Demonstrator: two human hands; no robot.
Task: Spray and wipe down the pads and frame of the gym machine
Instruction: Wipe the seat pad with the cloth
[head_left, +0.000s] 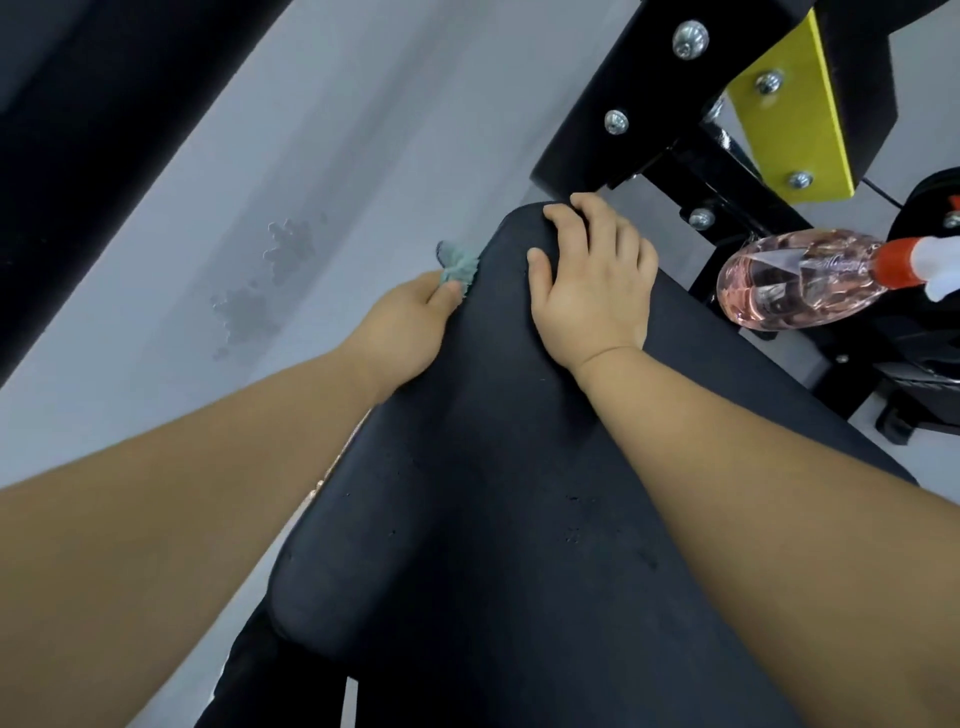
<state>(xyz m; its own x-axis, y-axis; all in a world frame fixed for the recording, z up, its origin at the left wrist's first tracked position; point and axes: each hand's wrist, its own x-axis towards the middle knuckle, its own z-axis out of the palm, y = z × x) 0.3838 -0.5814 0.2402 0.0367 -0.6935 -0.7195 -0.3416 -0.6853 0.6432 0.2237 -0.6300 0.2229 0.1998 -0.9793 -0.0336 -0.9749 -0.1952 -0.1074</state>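
Observation:
A long black pad (493, 467) of the gym machine runs from the bottom of the view up to the middle. My left hand (410, 322) grips a small teal cloth (460, 265) against the pad's left side edge. Over the pad's far end lies my right hand (592, 280), its fingers spread flat on the top and curving over the tip. The black frame (649, 119) with silver bolts and a yellow plate (795, 114) rises beyond the pad. A clear spray bottle (795, 280) of pink liquid with a red and white head lies to the right.
The grey floor (311, 156) spreads to the left, with a patch of wet droplets (270, 280) on it. A dark band (104, 130) crosses the upper left corner. Black machine parts (914, 364) sit under and behind the bottle at the right.

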